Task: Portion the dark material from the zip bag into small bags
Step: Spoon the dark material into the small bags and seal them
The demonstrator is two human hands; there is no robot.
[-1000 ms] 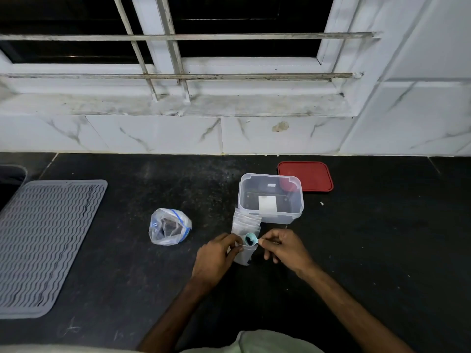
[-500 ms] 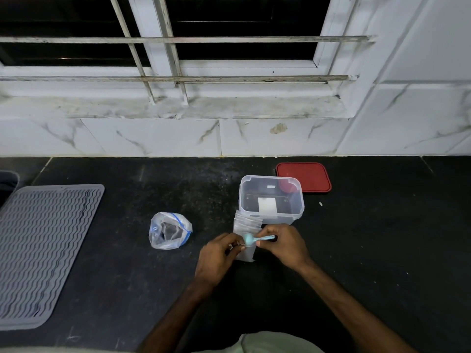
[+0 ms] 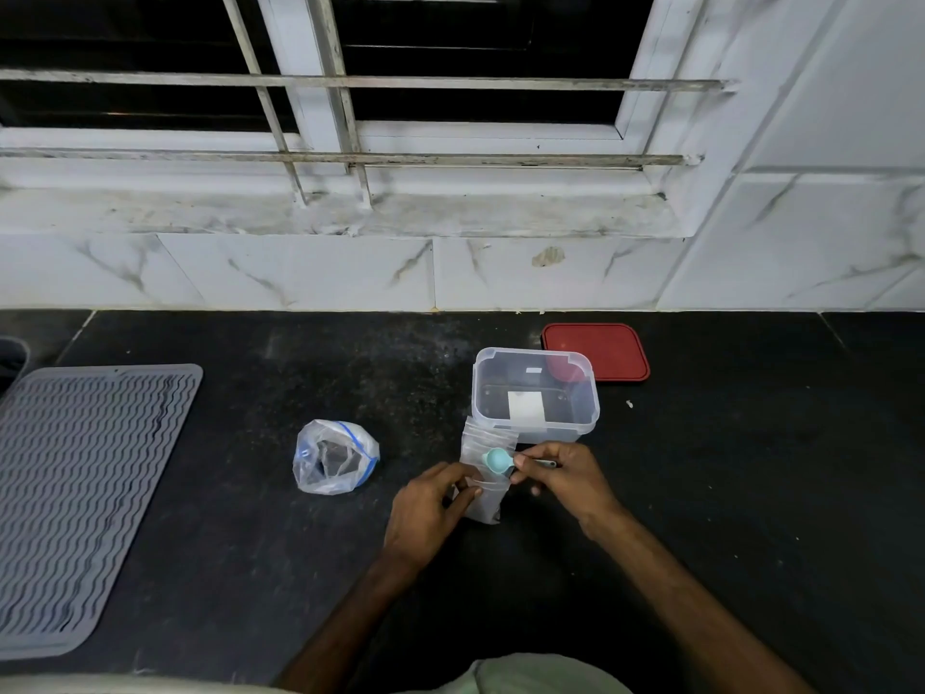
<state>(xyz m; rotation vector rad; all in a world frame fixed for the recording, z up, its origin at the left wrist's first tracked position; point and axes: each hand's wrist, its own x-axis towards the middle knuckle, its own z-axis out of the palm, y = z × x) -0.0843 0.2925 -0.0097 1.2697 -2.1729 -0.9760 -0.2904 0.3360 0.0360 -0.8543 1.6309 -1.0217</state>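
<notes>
On the dark tabletop [image 3: 250, 543], the left hand [image 3: 430, 513] pinches a small bag [image 3: 486, 508] at its mouth, the right hand [image 3: 568, 475] holds a teal spoon [image 3: 496, 460] over it, and the zip bag [image 3: 334, 458] stands apart to the left.

Open dark desk [image 3: 751, 518] stretches across the right of the frame, and a bare strip runs at lower left between the grey ribbed mat [image 3: 75, 493] and your forearms. The mat fills the left edge. The zip bag [image 3: 334, 458] stands left of centre, with a gap of desk between it and your left hand [image 3: 425, 513]. The centre is crowded: your left hand grips the small bags [image 3: 488, 435] and your right hand [image 3: 565, 475] pinches the spoon [image 3: 495, 460] over them. The clear tub [image 3: 535, 393] stands just above, the red lid [image 3: 600, 350] behind it. The wall [image 3: 300, 273] closes the top.
</notes>
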